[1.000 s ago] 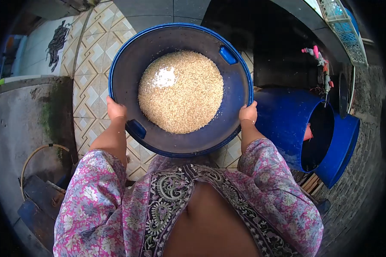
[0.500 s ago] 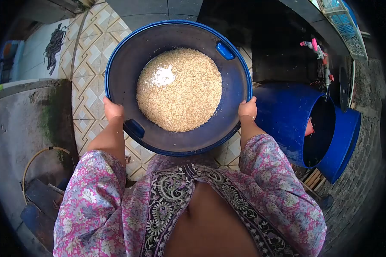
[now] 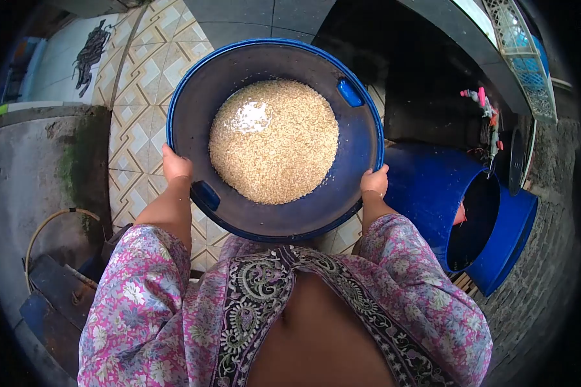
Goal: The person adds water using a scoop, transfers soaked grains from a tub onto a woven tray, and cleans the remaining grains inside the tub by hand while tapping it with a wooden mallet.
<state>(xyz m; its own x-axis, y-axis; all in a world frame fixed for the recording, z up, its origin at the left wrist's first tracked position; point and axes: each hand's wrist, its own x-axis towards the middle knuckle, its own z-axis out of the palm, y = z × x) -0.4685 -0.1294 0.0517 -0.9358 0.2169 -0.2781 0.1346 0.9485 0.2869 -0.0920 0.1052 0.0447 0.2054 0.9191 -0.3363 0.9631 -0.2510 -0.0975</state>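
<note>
A wide blue tub (image 3: 361, 155) is held up in front of my body, dark on the inside, with a handle slot on two sides. Pale grains (image 3: 274, 145), soaked and shiny with liquid at the upper left, cover its bottom. My left hand (image 3: 176, 166) grips the rim on the left side, fingers wrapped beneath. On the opposite side my right hand (image 3: 374, 182) is closed on the rim, thumb on top. The fingers under the rim are mostly hidden.
Blue barrels (image 3: 426, 187) lie or stand at the right, one with its dark mouth facing outward. Above them are pink-handled taps (image 3: 484, 100) on a dark wall. A grey concrete wall (image 3: 39, 164) with a curved hose (image 3: 42, 235) stands left. Patterned tiles (image 3: 132, 142) cover the floor.
The tub and both hands sit slightly lower and a little further right in view. The surroundings have turned slightly as the head shifted. Both hands keep their hold on the rim.
</note>
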